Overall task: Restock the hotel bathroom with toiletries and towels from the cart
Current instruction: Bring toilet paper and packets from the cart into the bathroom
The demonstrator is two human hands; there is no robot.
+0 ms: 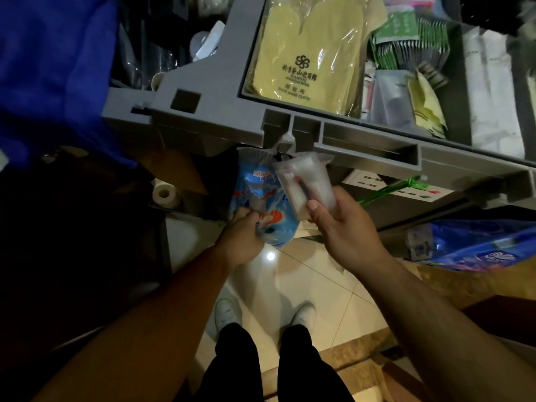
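R hand point(342, 227) grips a clear packet point(304, 188) of toiletries: thumb across its lower front, fingers curled behind. White sticks show inside; the rest is too blurred to tell. The packet stands up out of the hand, its top edge just under the rim of the grey cart point(365, 146).

L hand point(243, 236) sits just left of the R hand and a bit lower. Its fingers are bunched tight, pinching the lower part of a blue-white plastic bag point(262, 204). The bag hangs from a hook point(285, 140) on the cart edge, straight above the L hand. It overlaps the packet's left side; can't tell if they touch.

Above both hands, in the cart tray, is a yellow shoe-shine cloth pack point(304, 53), w/ green sachets point(412, 42) to its right. Left of the L hand, in the dark, is a toilet roll point(164, 194). Right of the R hand and apart from it is a blue wrapped pack point(478, 248). Below the hands are a tiled floor point(304, 274) and white shoes point(229, 311).
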